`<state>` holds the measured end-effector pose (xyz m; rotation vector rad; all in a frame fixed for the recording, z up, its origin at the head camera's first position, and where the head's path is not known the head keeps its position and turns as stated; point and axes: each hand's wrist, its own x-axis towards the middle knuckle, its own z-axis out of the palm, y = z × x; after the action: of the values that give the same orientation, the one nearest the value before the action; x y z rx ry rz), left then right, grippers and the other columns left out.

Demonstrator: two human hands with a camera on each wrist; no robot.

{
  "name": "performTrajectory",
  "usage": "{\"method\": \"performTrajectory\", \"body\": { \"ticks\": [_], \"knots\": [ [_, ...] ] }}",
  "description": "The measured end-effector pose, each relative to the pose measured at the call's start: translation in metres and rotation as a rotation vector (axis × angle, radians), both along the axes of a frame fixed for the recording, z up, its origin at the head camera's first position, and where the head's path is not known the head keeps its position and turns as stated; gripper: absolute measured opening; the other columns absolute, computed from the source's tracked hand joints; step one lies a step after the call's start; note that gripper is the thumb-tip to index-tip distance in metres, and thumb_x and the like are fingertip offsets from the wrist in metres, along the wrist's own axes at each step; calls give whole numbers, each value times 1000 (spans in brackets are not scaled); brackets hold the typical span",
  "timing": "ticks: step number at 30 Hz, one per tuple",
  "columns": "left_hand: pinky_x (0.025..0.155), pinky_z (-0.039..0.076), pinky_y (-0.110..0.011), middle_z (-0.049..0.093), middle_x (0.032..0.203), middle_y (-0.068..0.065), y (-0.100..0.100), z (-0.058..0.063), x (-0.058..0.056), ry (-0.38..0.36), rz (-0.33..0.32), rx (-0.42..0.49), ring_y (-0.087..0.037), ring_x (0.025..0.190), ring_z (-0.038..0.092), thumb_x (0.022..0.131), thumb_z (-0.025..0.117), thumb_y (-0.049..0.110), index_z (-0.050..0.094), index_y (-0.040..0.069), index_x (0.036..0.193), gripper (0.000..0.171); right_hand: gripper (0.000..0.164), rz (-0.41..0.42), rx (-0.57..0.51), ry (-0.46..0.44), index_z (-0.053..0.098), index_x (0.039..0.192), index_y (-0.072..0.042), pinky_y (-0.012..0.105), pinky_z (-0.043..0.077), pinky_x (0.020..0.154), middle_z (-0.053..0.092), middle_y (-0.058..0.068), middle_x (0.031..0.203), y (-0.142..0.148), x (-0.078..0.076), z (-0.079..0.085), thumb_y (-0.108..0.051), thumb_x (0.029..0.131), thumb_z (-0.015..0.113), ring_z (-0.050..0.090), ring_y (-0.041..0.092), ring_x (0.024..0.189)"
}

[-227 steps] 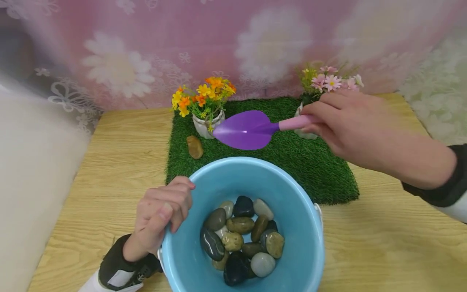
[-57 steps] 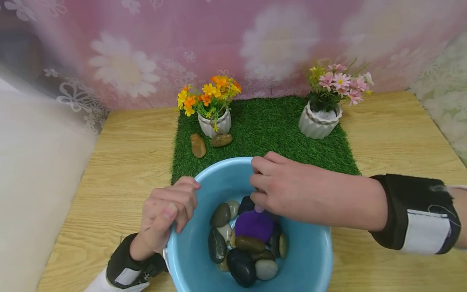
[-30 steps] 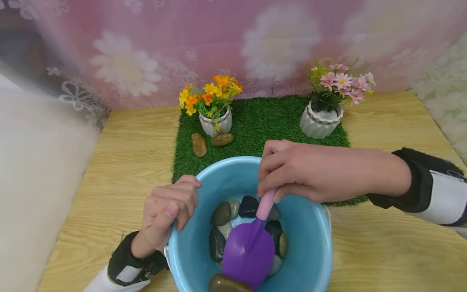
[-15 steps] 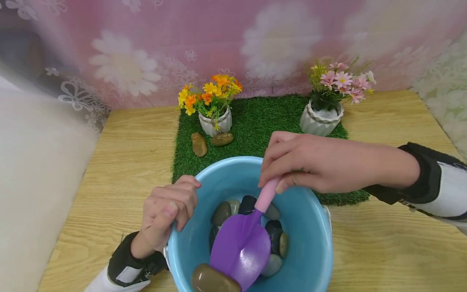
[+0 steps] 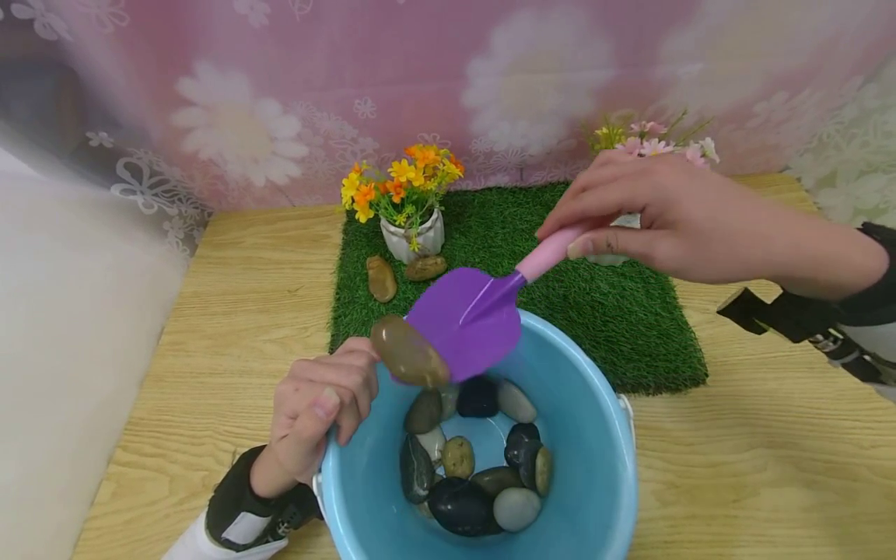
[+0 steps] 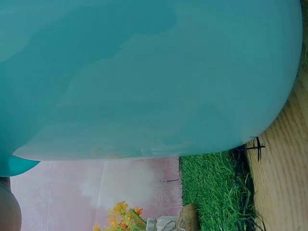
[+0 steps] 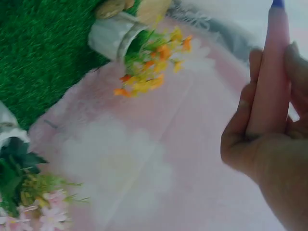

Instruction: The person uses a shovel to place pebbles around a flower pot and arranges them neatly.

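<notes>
In the head view, my right hand (image 5: 651,218) grips the pink handle (image 5: 549,253) of a trowel between thumb and fingers. Its purple blade (image 5: 465,319) tilts down to the left over the bucket's far rim. Across the blade's tip lies a smooth brown stone (image 5: 408,351). My left hand (image 5: 325,400) holds the left rim of the light blue bucket (image 5: 584,474), fingers curled over it. Several dark, grey and tan stones (image 5: 462,505) lie at the bottom. The right wrist view shows fingers wrapped round the pink handle (image 7: 269,82); the bucket's outer wall (image 6: 168,82) fills most of the left wrist view.
Behind the bucket lies a green grass mat (image 5: 609,327) on the wooden table (image 5: 231,311). A white pot with orange and yellow flowers (image 5: 413,233) stands there, two brown stones (image 5: 381,278) before it. Pink flowers (image 5: 651,146) are partly behind my right hand.
A second brown stone has come onto the mat since the earliest frame. The trowel has gone into the bucket and risen with another brown stone. My left hand stays on the rim.
</notes>
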<state>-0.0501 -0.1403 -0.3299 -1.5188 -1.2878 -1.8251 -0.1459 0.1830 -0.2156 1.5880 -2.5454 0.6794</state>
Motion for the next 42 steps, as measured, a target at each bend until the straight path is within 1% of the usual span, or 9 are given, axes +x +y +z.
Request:
{"method": "performTrajectory", "body": {
  "ticks": [6, 13, 20, 25, 29, 31, 36, 38, 42],
  "knots": [
    [94, 36, -36, 42, 51, 0, -1, 1, 1, 1, 15, -30, -16, 51, 41, 98, 30, 0, 39, 11, 52, 49, 28, -202, 29, -15, 72, 119, -13, 37, 32, 75, 68, -2, 105, 1, -13, -12, -4, 93, 69, 50, 17, 89],
    [94, 36, -36, 42, 51, 0, -1, 1, 2, 1, 17, -38, -15, 51, 41, 98, 29, 0, 39, 12, 52, 49, 21, -357, 88, -158, 72, 117, -10, 43, 33, 76, 67, 3, 98, -13, -24, -41, -14, 100, 62, 49, 22, 83],
    [95, 36, -36, 41, 51, 0, 0, 2, 3, 9, 16, -30, -15, 52, 40, 99, 29, 0, 39, 11, 52, 50, 19, -345, 102, -204, 73, 113, -2, 47, 35, 92, 70, 9, 100, -35, -34, -80, -11, 100, 61, 59, 25, 86],
    [94, 36, -37, 41, 52, 0, -1, 3, 3, 10, 23, -21, -16, 52, 40, 99, 30, 1, 39, 11, 52, 49, 21, -349, 146, -239, 74, 111, -5, 47, 34, 93, 71, 8, 99, -55, -44, -97, -13, 102, 57, 59, 24, 84],
    [94, 36, -37, 41, 52, -1, -1, 2, 4, -2, 25, -22, -16, 52, 40, 100, 30, 1, 39, 11, 52, 49, 22, -356, 174, -284, 76, 105, -8, 46, 34, 93, 72, 5, 91, -68, -50, -104, -16, 103, 56, 56, 23, 75],
    [94, 36, -37, 42, 52, -1, -2, 1, 4, -4, 26, -25, -16, 53, 41, 100, 30, 1, 39, 11, 52, 49, 23, -370, 183, -316, 76, 102, -9, 43, 36, 88, 71, 5, 88, -73, -52, -106, -19, 103, 55, 54, 22, 71],
    [94, 36, -37, 42, 53, -1, -4, 2, 5, -9, 31, -38, -16, 53, 41, 101, 30, 2, 39, 11, 53, 49, 25, -410, 192, -408, 74, 112, -11, 38, 40, 73, 72, 9, 100, -80, -54, -108, -25, 104, 55, 54, 22, 70],
    [94, 36, -37, 41, 52, 0, -4, 3, 5, -11, 33, -38, -16, 53, 41, 101, 30, 2, 39, 10, 53, 49, 27, -415, 196, -430, 73, 116, -11, 38, 41, 71, 71, 8, 105, -80, -55, -107, -26, 104, 55, 54, 22, 71],
    [94, 35, -37, 41, 52, -1, -4, 3, 5, -13, 34, -30, -15, 53, 40, 100, 31, 2, 39, 10, 53, 49, 27, -407, 214, -440, 73, 116, -13, 38, 40, 70, 71, 7, 101, -75, -54, -99, -28, 104, 55, 51, 22, 68]
  ]
}}
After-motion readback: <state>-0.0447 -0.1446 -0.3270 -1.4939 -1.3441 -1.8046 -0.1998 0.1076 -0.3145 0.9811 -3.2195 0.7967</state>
